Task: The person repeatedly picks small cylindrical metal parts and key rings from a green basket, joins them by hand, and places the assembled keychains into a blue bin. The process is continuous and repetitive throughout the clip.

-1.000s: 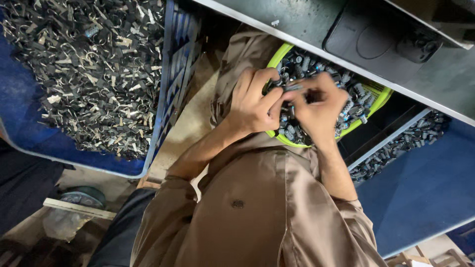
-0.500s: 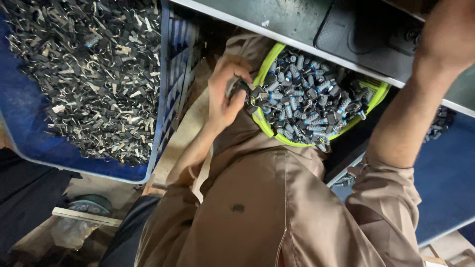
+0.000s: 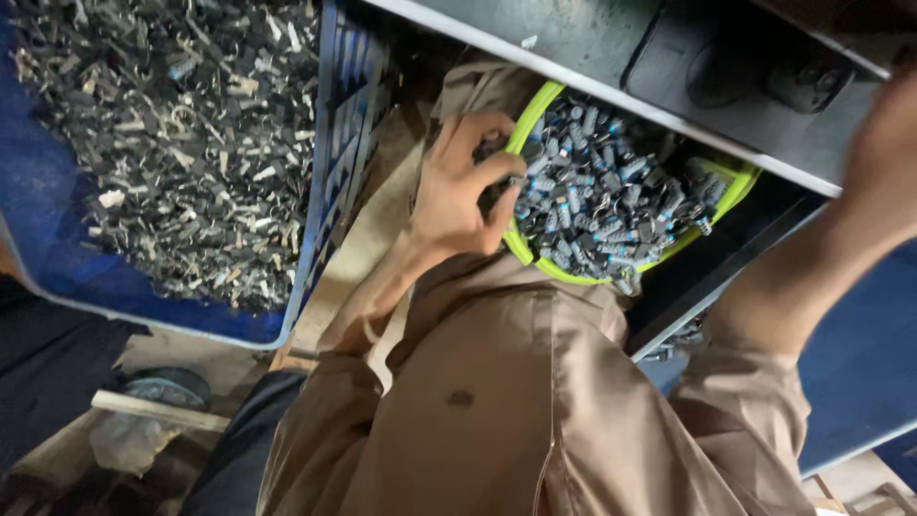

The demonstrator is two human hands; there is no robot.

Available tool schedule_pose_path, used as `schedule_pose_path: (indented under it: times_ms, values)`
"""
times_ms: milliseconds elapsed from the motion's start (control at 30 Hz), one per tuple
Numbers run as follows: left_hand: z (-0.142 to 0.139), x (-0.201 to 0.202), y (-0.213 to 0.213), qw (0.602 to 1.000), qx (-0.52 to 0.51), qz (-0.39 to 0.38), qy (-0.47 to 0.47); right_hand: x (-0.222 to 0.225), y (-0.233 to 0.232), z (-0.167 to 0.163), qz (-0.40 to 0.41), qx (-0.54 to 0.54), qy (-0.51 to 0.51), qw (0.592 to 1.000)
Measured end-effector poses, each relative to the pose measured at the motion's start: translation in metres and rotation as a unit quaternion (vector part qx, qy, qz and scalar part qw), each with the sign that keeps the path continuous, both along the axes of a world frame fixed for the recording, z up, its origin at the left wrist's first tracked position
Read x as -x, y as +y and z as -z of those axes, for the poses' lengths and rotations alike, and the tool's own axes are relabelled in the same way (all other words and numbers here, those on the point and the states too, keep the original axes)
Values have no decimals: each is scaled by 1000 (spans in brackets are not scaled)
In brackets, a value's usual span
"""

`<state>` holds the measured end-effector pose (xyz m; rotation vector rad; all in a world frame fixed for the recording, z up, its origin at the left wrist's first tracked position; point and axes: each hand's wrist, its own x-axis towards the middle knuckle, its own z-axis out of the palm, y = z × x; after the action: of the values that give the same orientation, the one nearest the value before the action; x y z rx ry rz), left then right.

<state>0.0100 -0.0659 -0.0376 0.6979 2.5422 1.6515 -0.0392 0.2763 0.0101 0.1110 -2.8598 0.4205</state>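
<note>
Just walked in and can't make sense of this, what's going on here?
A person in a tan shirt sits with a yellow-green rimmed bowl of small grey and blue parts in their lap. The left hand grips the bowl's rim, fingers curled among the parts. The right arm is raised toward the dark shelf above; its hand is out of view. A blue crate of dark metal scraps sits alongside.

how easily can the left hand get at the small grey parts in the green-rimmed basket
Probably easily: the left hand already rests on the green-rimmed basket at its near edge, fingers touching the small grey parts, nothing between them.
</note>
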Motion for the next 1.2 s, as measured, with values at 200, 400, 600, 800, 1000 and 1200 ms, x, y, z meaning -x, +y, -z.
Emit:
schedule_pose_path:
  times_ms: [200, 400, 600, 800, 1000, 1200]
  values:
    - [3, 1, 1, 1000, -12, -3, -19, -76, -112, 11, -178, 197, -102, 959]
    - [6, 3, 6, 1000, 5, 10, -24, -90, -137, 41, -81, 250, -129, 956]
    - [3, 2, 6, 1000, 0, 0, -10, -102, -140, 59, -60, 375, -92, 921]
    - [5, -2, 14, 999, -39, -10, -23, -105, -143, 64, -36, 430, -86, 898]
    - [7, 0, 16, 997, -40, -27, 63, -107, -143, 66, 59, 592, -169, 786]
    - [9, -4, 23, 989, 19, -10, 148, -113, -147, 76, 51, 520, -136, 842]
